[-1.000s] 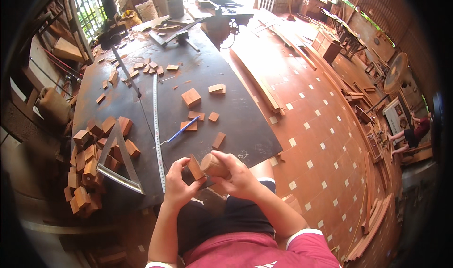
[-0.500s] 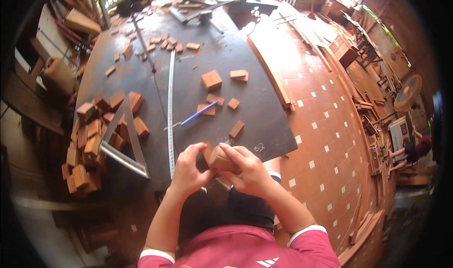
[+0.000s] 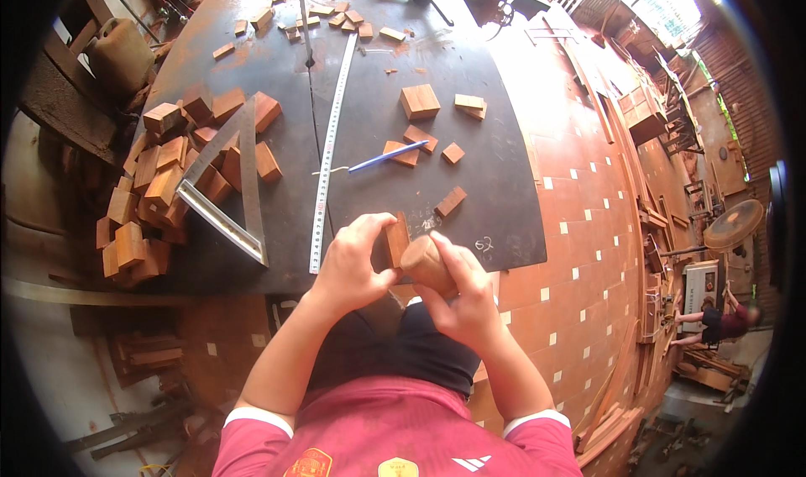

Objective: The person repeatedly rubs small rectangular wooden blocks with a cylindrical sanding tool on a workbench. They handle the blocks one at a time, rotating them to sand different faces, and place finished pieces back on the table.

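Note:
Over the near edge of the dark table, my left hand (image 3: 359,257) grips a flat reddish-brown wooden block (image 3: 397,240), its thumb and fingers along the sides. Close beside it, my right hand (image 3: 467,288) is wrapped round a rounded, light-brown wooden piece (image 3: 425,263) with a flat end. The two pieces are nearly touching; whether they meet is hard to tell. Just beyond my hands lies a small dark-brown block (image 3: 451,201). Further off, a blue pen (image 3: 388,157) rests across a small wooden block (image 3: 402,153).
A white measuring strip (image 3: 333,149) runs along the table (image 3: 478,65). To the left, a metal triangle square (image 3: 249,175) leans over a heap of wooden blocks (image 3: 130,243). Small offcuts (image 3: 321,11) lie at the back. At far right, another person (image 3: 729,324) is by a machine.
The view has shifted, so the table sits higher and further right. My hands have turned their pieces; the left block and the rounded piece's flat end now show more plainly.

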{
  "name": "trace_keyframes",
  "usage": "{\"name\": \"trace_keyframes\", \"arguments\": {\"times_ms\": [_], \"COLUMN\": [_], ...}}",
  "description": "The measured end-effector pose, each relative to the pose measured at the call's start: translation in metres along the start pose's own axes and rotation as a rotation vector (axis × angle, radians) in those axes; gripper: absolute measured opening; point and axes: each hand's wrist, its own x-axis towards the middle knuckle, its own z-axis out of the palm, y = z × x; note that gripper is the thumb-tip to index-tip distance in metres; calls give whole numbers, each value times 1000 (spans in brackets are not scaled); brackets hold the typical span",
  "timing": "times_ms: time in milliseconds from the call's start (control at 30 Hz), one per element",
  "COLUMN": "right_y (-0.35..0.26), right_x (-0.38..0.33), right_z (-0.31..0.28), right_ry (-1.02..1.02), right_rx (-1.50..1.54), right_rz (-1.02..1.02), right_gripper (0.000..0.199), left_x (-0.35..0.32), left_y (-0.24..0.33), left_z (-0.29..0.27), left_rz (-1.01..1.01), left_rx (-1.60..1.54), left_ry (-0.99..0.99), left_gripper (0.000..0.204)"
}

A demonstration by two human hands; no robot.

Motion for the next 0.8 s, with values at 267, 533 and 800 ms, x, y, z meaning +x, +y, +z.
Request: {"name": "trace_keyframes", "arguments": {"times_ms": [267,533,800], "right_y": [9,7,4], "right_x": [23,24,4], "right_z": [10,11,21], "right_ry": [62,90,204], "right_rx": [-33,-42,-57], "right_rz": [15,10,-116], "right_gripper": [73,70,62], "left_x": [2,3,0], "left_y": [6,3,-5], "left_z": [-2,-6,-3], "left_rz": [-11,7,-85], "left_rx": [-34,-12,37], "left_ry": [3,3,6], "left_gripper": [64,64,65]}}
